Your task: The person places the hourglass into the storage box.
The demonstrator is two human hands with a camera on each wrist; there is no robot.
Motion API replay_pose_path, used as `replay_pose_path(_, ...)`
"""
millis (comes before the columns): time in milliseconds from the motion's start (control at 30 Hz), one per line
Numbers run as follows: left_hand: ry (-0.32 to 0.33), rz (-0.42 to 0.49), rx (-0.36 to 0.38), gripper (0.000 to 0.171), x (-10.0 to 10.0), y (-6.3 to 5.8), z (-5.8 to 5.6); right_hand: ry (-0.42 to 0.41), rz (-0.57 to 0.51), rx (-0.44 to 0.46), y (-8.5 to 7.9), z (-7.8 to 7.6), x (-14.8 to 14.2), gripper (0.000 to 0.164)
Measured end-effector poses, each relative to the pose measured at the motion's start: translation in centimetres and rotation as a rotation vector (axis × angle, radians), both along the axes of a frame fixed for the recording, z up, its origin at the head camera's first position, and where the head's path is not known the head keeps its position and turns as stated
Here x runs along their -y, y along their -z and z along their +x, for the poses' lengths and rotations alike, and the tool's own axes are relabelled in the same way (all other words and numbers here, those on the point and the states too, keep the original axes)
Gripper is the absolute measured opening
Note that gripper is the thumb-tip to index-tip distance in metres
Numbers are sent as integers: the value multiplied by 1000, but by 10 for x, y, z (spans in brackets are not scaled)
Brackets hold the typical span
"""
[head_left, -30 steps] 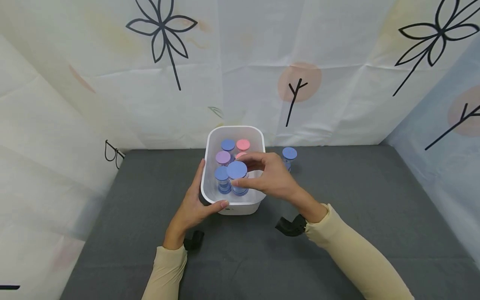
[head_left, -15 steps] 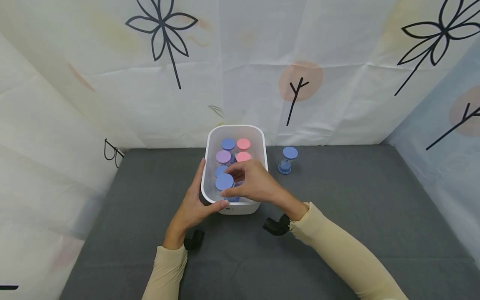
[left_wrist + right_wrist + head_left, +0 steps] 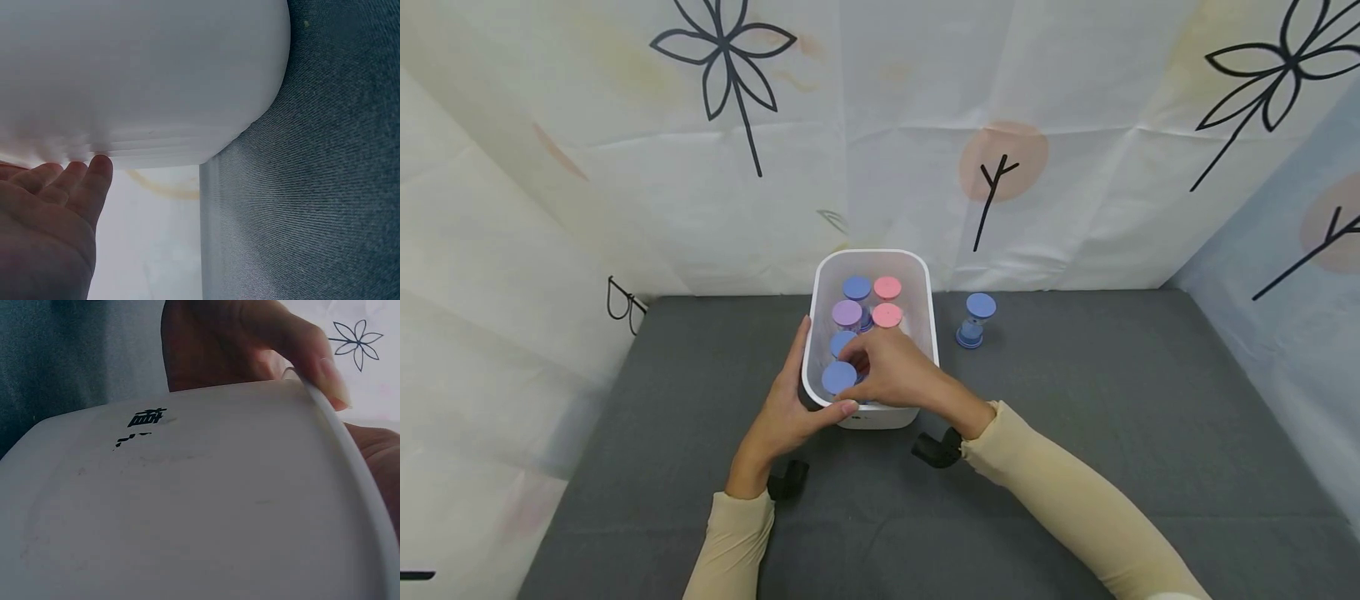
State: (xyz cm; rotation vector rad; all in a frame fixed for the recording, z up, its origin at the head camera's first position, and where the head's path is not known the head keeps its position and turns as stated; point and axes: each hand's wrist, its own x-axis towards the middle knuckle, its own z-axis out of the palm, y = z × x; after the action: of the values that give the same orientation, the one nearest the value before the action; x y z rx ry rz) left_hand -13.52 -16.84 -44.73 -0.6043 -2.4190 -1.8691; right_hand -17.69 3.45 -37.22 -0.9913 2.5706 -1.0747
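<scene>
My left hand steadies a white plastic bin, its thumb over the front rim and its fingers along the left wall. In the left wrist view, those fingertips lie against the outer wall. My right hand reaches into the bin's front end and pinches a blue-capped sand timer between thumb and fingers; the timer's lower part is hidden. Behind it in the bin stand a blue timer, a purple timer, a darker blue timer and two pink timers.
Another blue sand timer stands upright on the grey tablecloth, right of the bin. A white patterned curtain hangs directly behind the table's back edge. The right wrist view is mostly filled by the bin's outer wall.
My right hand has moved left and toward the bin's front with the blue sand timer, lowering it beside the other blue one. My left hand has stayed on the bin.
</scene>
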Motion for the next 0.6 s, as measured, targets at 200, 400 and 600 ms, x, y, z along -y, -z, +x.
replay_pose_path(200, -1, -1, -5, 118, 0, 0, 0, -36, 87, -28, -2, -1, 4, 28)
replay_pose_path(400, -2, 1, -4, 119, 0, 0, 0, -51, 118, -23, -1, -3, 7, 24)
replay_pose_path(600, -5, -5, -3, 119, 0, 1, 0, -60, 135, -16, 1, -5, 9, 23)
